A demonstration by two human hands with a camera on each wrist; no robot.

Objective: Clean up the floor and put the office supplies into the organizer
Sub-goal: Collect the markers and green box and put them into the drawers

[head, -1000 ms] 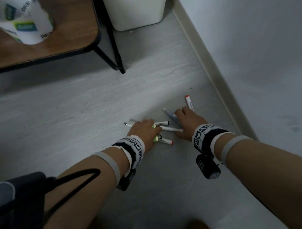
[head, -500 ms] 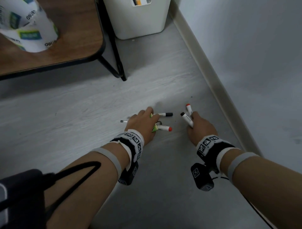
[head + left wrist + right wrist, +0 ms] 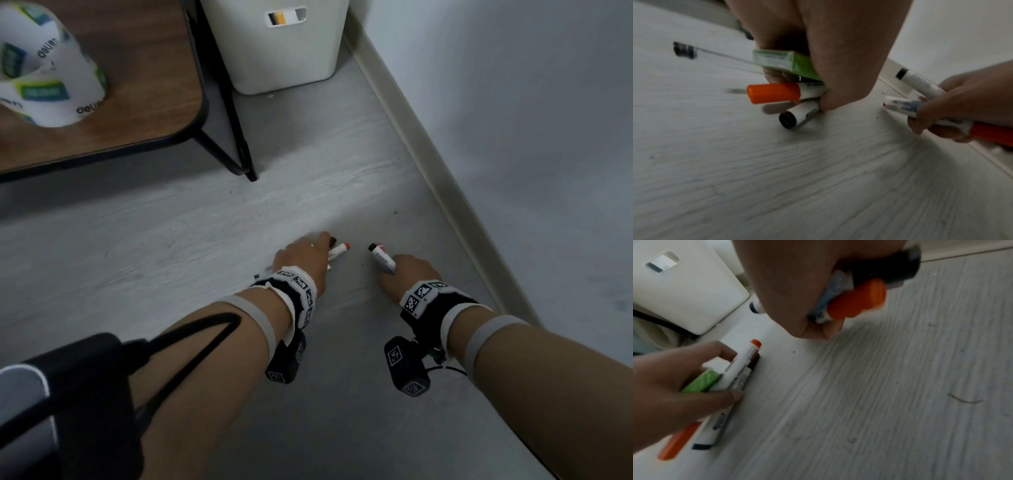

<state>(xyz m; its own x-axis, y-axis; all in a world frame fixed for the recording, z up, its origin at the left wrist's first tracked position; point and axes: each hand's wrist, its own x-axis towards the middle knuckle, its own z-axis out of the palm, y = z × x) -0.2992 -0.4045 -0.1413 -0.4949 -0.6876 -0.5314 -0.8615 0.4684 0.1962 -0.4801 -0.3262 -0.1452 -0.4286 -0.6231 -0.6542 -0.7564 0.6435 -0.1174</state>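
Both hands low over pale wood-grain floor (image 3: 171,240); left hand (image 3: 301,255) beside right hand (image 3: 407,272), apart; white plastic bin (image 3: 281,58) behind; brown wooden table (image 3: 144,102) far left

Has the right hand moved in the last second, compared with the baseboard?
Yes. The right hand has pulled back toward the person along the baseboard, and now grips the markers it was reaching for on the floor.

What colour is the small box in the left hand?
Green box, clearest in the left wrist view.
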